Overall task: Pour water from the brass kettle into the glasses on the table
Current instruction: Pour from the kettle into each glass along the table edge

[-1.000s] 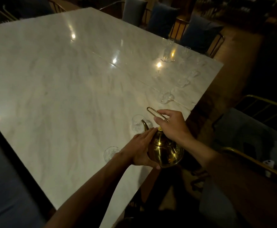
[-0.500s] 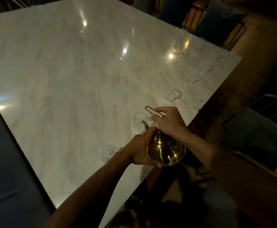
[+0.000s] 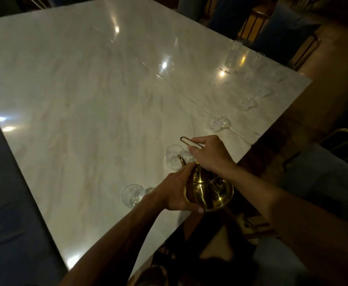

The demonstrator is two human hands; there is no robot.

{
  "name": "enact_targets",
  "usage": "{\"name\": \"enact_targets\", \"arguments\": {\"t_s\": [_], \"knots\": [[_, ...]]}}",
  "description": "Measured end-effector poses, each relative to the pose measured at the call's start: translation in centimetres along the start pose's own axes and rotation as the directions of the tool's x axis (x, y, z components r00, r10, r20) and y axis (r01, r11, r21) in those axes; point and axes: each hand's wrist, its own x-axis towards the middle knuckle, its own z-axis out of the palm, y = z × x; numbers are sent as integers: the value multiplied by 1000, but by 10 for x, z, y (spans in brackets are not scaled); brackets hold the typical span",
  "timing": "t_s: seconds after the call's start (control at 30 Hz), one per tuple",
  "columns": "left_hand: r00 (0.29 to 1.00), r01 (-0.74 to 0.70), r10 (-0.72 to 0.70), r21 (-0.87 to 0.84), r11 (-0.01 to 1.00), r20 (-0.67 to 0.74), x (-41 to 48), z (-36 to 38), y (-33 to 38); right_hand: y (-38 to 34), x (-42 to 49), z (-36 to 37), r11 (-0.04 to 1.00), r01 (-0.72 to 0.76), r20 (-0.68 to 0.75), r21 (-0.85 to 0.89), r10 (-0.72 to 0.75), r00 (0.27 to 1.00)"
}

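The brass kettle (image 3: pixel 209 189) hangs over the near right edge of the white marble table (image 3: pixel 86 104), tilted forward. My right hand (image 3: pixel 209 154) grips its thin wire handle from above. Cupped against its left side and bottom is my left hand (image 3: pixel 176 191). The spout tip sits at the rim of a clear glass (image 3: pixel 174 156) just beyond the kettle. A second glass (image 3: pixel 133 195) stands left of my left hand. More glasses (image 3: pixel 218 122) (image 3: pixel 247 104) (image 3: pixel 234 55) line the right edge farther away. Whether water is running, I cannot make out.
Dark cushioned chairs (image 3: pixel 282 34) stand beyond the far end of the table. A chair with a gold frame (image 3: pixel 338 137) is at the right. A dark bench (image 3: pixel 6 213) runs along the left side. The room is dim.
The view has shifted, so the table and glasses sit higher and more to the right. The kettle's spout has come closer to the glass rim. Both hands keep their hold.
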Motion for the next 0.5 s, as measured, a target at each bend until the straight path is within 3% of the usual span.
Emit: {"name": "enact_targets", "arguments": {"t_s": [0.5], "knots": [[1000, 23, -23, -2, 1000, -1, 3, 2, 3, -2, 6, -3, 986, 64, 71, -152, -53, 996]]}}
